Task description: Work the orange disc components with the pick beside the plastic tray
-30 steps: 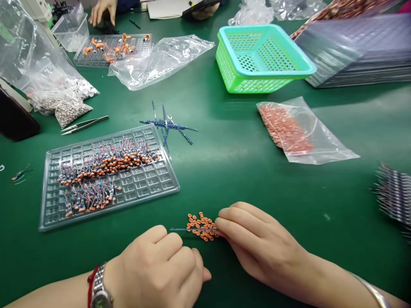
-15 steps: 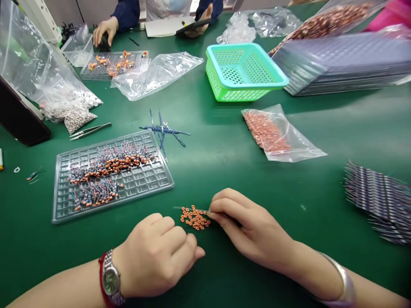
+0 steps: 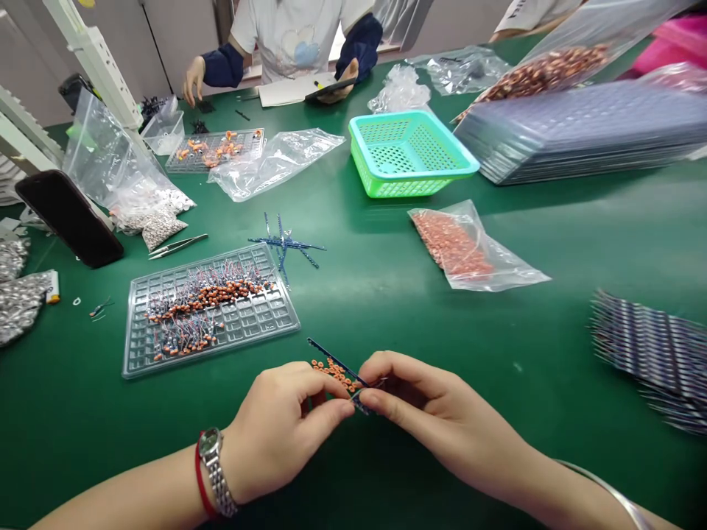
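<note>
Both hands meet low in the middle of the view. My right hand (image 3: 431, 412) pinches a thin dark blue strip (image 3: 334, 358) that points up and left. My left hand (image 3: 292, 416), with a watch at the wrist, has thumb and forefinger closed at small wired parts by the right fingertips; exactly what it grips is too small to tell. Small orange rings (image 3: 325, 368) lie on the green table just behind the fingers, partly covered by the strip. A clear compartment tray (image 3: 270, 322) stands to the left, bearing many wired parts with orange ends.
Further back are crossed blue strips (image 3: 287, 244), tweezers (image 3: 177, 246), a bag of orange rings (image 3: 453, 243) and a green basket (image 3: 412, 184). A bundle of wired strips (image 3: 652, 353) lies right. A phone (image 3: 69, 218) stands left. Across the table sits a person (image 3: 301, 37).
The blue strip now shows between my hands. My left hand has turned from a curled fist to a pinch beside the right. The view has tilted up, showing more of the far side.
</note>
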Available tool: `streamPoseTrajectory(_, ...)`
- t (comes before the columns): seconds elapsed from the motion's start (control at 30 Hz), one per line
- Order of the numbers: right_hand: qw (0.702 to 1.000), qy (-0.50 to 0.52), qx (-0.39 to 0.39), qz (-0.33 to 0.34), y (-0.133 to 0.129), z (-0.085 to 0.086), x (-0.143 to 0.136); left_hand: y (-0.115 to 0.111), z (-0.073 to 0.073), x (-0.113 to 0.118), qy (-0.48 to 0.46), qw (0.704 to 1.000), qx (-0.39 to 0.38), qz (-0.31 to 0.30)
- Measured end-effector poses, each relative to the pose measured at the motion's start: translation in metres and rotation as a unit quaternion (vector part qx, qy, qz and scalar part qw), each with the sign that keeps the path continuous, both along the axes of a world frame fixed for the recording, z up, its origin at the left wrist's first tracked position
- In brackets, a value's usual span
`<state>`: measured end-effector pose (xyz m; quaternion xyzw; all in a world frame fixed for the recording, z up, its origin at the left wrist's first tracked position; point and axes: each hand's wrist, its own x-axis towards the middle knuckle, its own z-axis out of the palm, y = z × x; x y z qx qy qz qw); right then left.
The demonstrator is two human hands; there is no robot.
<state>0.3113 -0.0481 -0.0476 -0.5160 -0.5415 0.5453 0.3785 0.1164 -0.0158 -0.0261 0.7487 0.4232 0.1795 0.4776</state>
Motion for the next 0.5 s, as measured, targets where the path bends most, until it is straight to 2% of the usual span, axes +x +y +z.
streamPoseTrajectory(0.1, 0.999, 0.039, -0.035, 0.007, -0.001, -0.001, 0.000, -0.003, 0.000, 0.001, -0.011, 1.000, -0.010, 0.005)
streamPoseTrajectory(0.2, 0.990, 0.094, -0.097, 0.049, -0.002, -0.002, 0.001, -0.007, 0.001, 0.000, -0.003, 1.000, 0.000, 0.003)
streamPoseTrajectory(0.27, 0.985, 0.111, -0.122, 0.060, -0.002, -0.003, 0.003, -0.008, 0.003, -0.006, 0.028, 0.999, 0.023, -0.001)
streamPoseTrajectory(0.33, 0.987, 0.104, -0.120, 0.033, 0.000, -0.004, 0.007, -0.006, 0.007, -0.018, 0.081, 0.993, 0.083, -0.002)
streamPoseTrajectory(0.4, 0.991, 0.085, -0.107, -0.009, 0.002, -0.005, 0.012, 0.000, 0.011, -0.038, 0.166, 0.966, 0.196, 0.016)
streamPoseTrajectory(0.43, 0.992, 0.074, -0.101, -0.027, 0.004, -0.005, 0.015, 0.005, 0.014, -0.049, 0.219, 0.936, 0.272, 0.032)
streamPoseTrajectory(0.47, 0.993, 0.064, -0.095, -0.040, 0.006, -0.004, 0.017, 0.010, 0.015, -0.061, 0.291, 0.893, 0.341, 0.048)
streamPoseTrajectory(0.5, 0.993, 0.057, -0.088, -0.046, 0.008, -0.004, 0.019, 0.014, 0.017, -0.071, 0.318, 0.872, 0.366, 0.071)
